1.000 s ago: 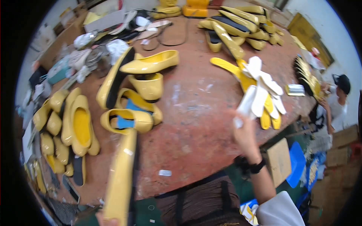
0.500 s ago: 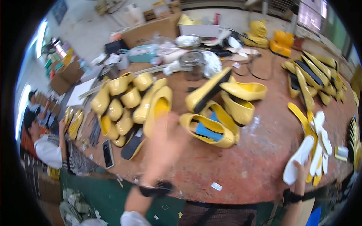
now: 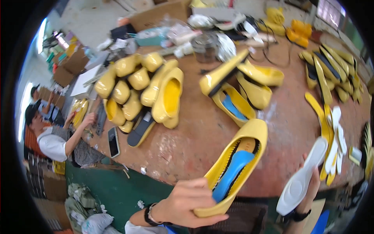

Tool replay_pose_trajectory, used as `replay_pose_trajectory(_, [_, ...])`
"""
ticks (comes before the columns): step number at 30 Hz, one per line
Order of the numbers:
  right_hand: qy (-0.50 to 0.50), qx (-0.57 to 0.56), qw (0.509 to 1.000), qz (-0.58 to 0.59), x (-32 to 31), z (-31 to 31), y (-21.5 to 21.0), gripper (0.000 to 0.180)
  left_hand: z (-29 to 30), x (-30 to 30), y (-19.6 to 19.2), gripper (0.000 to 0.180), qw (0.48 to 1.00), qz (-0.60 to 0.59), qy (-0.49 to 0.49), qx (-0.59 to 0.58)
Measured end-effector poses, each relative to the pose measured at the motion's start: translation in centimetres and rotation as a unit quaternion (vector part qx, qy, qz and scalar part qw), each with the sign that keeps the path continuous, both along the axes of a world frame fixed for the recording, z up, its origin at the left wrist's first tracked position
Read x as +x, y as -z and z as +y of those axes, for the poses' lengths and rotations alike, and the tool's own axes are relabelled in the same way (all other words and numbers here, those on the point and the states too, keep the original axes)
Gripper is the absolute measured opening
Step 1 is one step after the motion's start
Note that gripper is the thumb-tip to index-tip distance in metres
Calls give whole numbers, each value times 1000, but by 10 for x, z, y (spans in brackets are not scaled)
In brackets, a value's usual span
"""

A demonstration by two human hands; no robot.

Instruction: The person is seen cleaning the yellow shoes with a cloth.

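Yellow shoe lifted since earlier; near end clasped in left fingers.

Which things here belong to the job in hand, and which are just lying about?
Job, by appearance:
yellow shoe, in left hand
white insole, in right hand
insole pile, likely
other yellow shoes, likely

Lying about, seemingly:
phone
clear jar
cardboard

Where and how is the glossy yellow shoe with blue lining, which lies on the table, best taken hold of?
Probably by the near-left side wall of that glossy yellow shoe with blue lining, coming from the near left. Its opening faces up, so the wall could be pinched from inside and outside, and this side looks free, while other yellow shoes crowd its far side.
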State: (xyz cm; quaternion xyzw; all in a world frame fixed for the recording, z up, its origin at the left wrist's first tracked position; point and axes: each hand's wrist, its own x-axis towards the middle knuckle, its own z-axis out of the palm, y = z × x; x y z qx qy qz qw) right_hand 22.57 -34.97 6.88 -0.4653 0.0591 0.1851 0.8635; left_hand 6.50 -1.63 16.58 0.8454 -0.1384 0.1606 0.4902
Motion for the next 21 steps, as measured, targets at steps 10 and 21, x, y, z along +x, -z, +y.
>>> replay_pose_trajectory(10, [-142, -556, 574, -584, -14, 59, -20, 60, 30, -62, 148, 21, 945, 142, -84, 283])
replay_pose_trajectory(21, [-316, -335, 686, -564, -69, 177, 58, 28, 5, -62, 206, 134, 977, 56, -202, 51])
